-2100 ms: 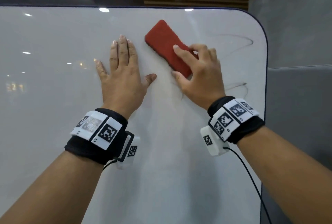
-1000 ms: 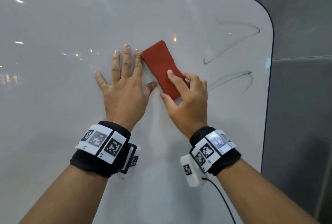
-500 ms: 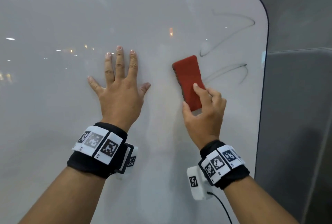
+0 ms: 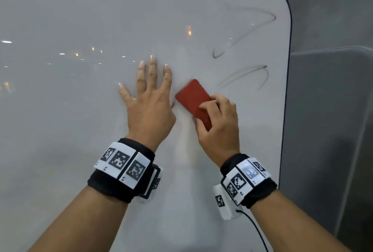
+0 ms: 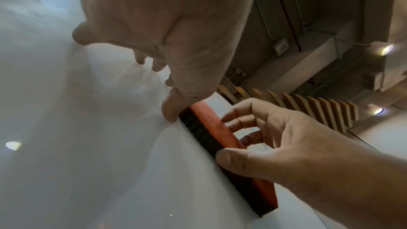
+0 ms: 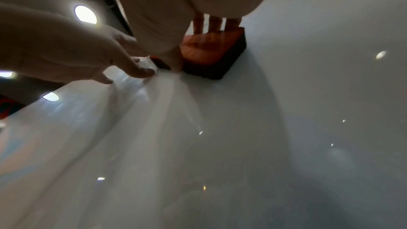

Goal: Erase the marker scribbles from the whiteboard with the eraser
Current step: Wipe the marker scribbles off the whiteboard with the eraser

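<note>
Eraser (image 4: 192,99), gripped by the right hand (image 4: 219,128), has swung back beside the flat, empty left hand (image 4: 150,108); both scribbles (image 4: 244,76) remain on the whiteboard (image 4: 80,19).

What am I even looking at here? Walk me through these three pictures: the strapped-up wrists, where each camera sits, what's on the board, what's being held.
No machine here: a person works with bare hands, wearing a black band with printed marker squares and a small camera on each wrist.

The wide picture comes from a camera on the head, looking at a whiteboard. The other two come from the wrist cameras, looking along each hand, so everything looks bent and close.

The left hand lies flat on the board, fingers spread. The right hand grips a red eraser with a dark underside, pressed against the board beside the left hand.

Two grey marker scribbles remain up to the right: an upper one and a lower one. The eraser is not on either.
</note>
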The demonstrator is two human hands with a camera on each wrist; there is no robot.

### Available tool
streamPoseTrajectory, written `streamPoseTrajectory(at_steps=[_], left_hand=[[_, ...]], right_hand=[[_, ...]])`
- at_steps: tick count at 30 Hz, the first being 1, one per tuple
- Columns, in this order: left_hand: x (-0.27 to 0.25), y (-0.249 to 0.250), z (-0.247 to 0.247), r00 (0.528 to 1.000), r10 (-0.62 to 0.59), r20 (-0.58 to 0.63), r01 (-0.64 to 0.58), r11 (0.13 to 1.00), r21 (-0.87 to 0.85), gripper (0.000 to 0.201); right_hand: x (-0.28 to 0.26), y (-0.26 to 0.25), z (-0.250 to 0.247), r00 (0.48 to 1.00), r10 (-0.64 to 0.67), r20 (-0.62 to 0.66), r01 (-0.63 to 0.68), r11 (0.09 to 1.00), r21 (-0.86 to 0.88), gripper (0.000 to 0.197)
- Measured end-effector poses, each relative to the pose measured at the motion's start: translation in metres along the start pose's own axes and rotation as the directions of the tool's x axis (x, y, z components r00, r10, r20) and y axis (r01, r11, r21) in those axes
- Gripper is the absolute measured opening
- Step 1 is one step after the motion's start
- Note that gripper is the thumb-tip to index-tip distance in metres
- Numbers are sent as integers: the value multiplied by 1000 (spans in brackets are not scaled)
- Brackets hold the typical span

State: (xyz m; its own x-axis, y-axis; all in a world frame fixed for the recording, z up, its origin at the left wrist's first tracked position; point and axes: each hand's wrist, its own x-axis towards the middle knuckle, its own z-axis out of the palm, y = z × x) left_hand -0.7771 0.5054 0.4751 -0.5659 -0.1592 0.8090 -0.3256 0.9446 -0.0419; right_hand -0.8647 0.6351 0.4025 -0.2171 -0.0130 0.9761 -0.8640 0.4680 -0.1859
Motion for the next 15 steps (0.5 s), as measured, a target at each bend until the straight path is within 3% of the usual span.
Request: streamPoseTrajectory(at_steps=[2,5,7,11,12,15], left_hand=[[-1,3,1,1000,7,7,-7,1000,11,76],[-1,4,1,1000,-4,29,4,1000,30,79],[-1,9,1,999,-20,39,19,999,26,81],[1,17,2,999,-34,34,35,999,-19,85],[1,18,3,999,-37,30,38,999,-34,85],[1,21,3,998,-63,11,63,996,-70,83]], right_hand=[[3,13,-7,999,-35,11,35,999,-35,48],[14,35,-14,984,131,-118,-134,991,-19,57],[12,31,-9,975,179,-133,-182,983,-16,57],[-1,26,-9,993,-89,73,94,993,-65,57],[3,34,-14,992,-103,74,108,991,-76,57],[23,57,-24,990,92,-108,-96,995,-33,55]])
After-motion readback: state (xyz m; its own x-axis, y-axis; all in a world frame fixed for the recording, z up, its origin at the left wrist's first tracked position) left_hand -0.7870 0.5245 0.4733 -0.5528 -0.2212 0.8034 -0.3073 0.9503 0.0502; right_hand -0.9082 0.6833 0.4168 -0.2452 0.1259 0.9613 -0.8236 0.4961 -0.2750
